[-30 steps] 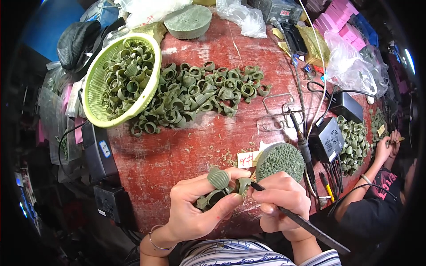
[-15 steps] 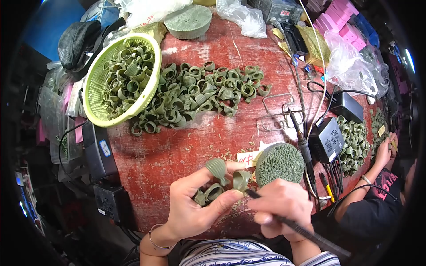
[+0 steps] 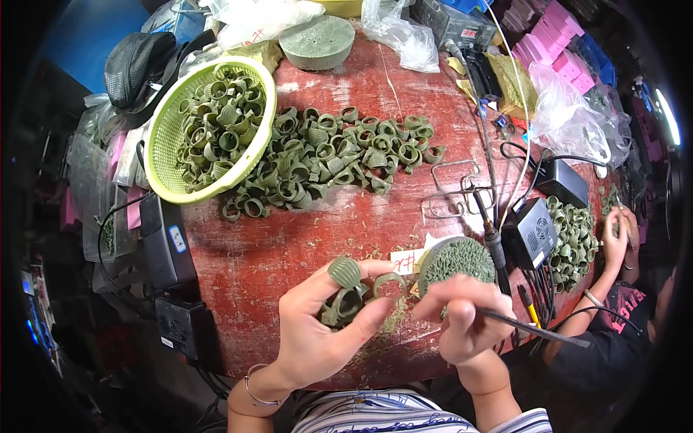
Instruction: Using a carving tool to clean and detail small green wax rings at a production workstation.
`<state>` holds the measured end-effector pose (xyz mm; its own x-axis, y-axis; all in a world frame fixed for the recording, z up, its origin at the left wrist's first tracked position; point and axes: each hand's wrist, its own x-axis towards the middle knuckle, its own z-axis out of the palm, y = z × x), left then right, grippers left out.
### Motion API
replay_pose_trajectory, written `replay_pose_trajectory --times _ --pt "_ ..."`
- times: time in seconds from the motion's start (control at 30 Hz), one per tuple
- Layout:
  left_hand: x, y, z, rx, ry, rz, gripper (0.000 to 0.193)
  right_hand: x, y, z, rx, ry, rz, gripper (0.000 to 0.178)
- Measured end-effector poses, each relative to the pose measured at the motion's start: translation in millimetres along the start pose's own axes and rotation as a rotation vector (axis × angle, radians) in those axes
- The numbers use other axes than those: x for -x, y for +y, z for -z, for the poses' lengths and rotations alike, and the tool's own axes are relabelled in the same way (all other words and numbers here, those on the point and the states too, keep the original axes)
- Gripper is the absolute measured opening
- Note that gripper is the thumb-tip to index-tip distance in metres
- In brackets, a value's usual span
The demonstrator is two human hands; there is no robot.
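Drawn back from one green ring (image 3: pixel 377 286), the right hand (image 3: pixel 468 325) pinches a slim dark tool (image 3: pixel 523 326). Half curled, the left hand (image 3: pixel 317 328) holds that ring between thumb and forefinger, more rings (image 3: pixel 345 273) cupped behind; firm bracing should steady tool contact. Beyond lies a ring heap (image 3: pixel 317 137).

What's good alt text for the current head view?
A person's left hand holds several green rings and the right hand a slim dark tool, above a red table. Beyond the hands, more green rings lie in a yellow-green basket and heaped beside it.
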<state>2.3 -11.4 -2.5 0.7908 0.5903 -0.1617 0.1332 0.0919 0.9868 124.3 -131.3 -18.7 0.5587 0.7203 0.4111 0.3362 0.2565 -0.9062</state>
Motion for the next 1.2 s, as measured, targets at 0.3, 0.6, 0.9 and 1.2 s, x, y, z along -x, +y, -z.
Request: replay_pose_trajectory --times 0.3,0.6,0.9,1.2 --pt "-17 -26 12 1.140 -0.054 0.437 0.026 -48 48 -24 0.721 -0.023 0.015 0.016" --pt "-20 -32 13 1.256 -0.015 0.400 0.035 -54 68 -30 0.945 -0.106 0.006 0.013" --pt "-22 -21 14 0.723 0.054 0.437 0.025 -34 13 -13 0.688 -0.207 0.195 0.035" --pt "-18 -17 15 0.566 -0.123 0.424 0.026 -26 12 -11 0.727 -0.162 0.443 0.045"
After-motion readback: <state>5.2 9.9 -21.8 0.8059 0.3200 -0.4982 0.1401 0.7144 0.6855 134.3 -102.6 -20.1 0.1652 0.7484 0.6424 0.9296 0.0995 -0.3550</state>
